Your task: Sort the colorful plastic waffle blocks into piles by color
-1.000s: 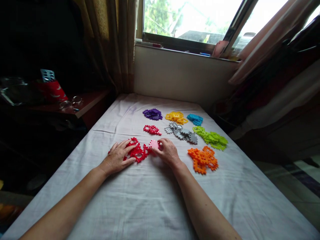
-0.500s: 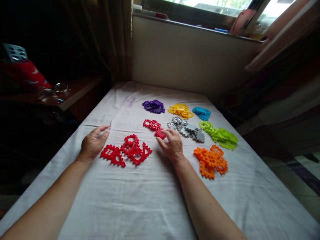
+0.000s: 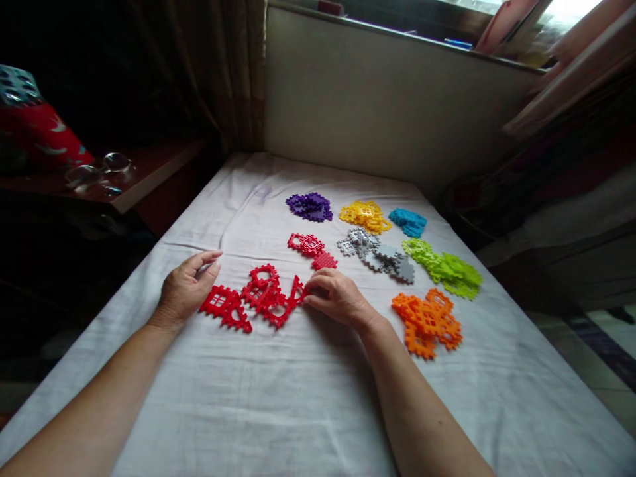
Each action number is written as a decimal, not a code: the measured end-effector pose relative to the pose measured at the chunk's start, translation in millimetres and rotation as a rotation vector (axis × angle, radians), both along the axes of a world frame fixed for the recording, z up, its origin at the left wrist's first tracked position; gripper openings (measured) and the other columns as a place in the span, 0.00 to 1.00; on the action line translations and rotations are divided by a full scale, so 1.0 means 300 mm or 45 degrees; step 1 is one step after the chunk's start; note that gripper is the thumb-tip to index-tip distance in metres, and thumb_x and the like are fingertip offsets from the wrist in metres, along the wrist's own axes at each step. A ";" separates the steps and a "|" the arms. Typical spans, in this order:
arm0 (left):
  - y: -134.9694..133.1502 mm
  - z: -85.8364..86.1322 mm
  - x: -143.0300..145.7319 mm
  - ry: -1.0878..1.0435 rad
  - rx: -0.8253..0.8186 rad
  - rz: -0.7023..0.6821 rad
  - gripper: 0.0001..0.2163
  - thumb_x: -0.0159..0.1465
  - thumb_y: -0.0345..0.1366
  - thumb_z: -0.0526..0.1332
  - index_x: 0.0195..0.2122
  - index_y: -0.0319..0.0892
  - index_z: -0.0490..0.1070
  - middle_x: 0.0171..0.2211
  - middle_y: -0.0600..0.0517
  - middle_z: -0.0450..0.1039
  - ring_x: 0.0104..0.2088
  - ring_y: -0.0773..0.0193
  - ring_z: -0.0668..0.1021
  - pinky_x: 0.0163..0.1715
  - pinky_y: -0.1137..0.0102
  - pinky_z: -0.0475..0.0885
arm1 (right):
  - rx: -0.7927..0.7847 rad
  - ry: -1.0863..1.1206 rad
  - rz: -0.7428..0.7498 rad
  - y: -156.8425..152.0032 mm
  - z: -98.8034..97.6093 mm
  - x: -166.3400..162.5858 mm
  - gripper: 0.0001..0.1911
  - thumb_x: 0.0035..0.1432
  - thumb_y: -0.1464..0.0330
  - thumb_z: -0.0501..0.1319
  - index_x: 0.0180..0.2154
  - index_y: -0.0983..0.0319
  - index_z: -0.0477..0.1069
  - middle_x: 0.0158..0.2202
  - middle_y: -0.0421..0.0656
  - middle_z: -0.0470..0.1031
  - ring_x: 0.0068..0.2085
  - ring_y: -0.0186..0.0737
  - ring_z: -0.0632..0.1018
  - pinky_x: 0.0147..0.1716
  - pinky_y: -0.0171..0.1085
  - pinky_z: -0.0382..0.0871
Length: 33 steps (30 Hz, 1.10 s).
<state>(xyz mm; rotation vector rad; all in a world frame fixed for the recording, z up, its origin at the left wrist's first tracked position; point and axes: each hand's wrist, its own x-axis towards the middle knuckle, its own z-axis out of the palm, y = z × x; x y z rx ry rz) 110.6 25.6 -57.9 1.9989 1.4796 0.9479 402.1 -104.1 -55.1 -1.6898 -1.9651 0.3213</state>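
Note:
A cluster of red toothed plastic tiles (image 3: 251,302) lies on the white sheet (image 3: 298,397) between my hands. My left hand (image 3: 186,289) rests beside its left end, fingers loosely curled and apart, holding nothing. My right hand (image 3: 335,297) touches the cluster's right tip with pinched fingers on a red triangular tile (image 3: 297,291). A smaller red pile (image 3: 312,248) lies just beyond, apart from both hands.
Sorted tile piles sit farther back: purple (image 3: 310,206), yellow (image 3: 364,216), blue (image 3: 408,222), grey (image 3: 377,254), green (image 3: 444,266), orange (image 3: 427,321). A dark side table (image 3: 126,192) with glasses stands left. A wall and window sill are behind.
My right hand left a red tile at the small far red pile and drew back to the near cluster's right tip. My left hand came off the cluster to its left side.

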 end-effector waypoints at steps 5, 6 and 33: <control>-0.001 -0.009 -0.006 0.013 0.018 -0.015 0.22 0.59 0.48 0.56 0.49 0.44 0.76 0.47 0.50 0.80 0.45 0.59 0.81 0.49 0.67 0.75 | 0.231 -0.070 -0.437 0.020 0.002 -0.031 0.07 0.57 0.62 0.68 0.34 0.58 0.76 0.38 0.44 0.78 0.42 0.42 0.76 0.44 0.39 0.67; -0.001 -0.011 -0.008 0.017 0.023 -0.020 0.22 0.59 0.48 0.56 0.49 0.44 0.76 0.47 0.50 0.80 0.45 0.59 0.81 0.49 0.67 0.75 | 0.250 -0.103 -0.510 0.029 0.002 -0.044 0.08 0.58 0.61 0.68 0.33 0.58 0.76 0.38 0.44 0.78 0.42 0.43 0.76 0.44 0.39 0.67; 0.008 -0.018 -0.011 0.094 0.048 -0.070 0.23 0.59 0.50 0.55 0.49 0.43 0.77 0.45 0.48 0.80 0.42 0.58 0.80 0.45 0.66 0.74 | -0.068 -0.233 -0.181 0.024 0.033 -0.305 0.27 0.54 0.51 0.68 0.49 0.61 0.73 0.44 0.49 0.76 0.47 0.48 0.74 0.48 0.44 0.66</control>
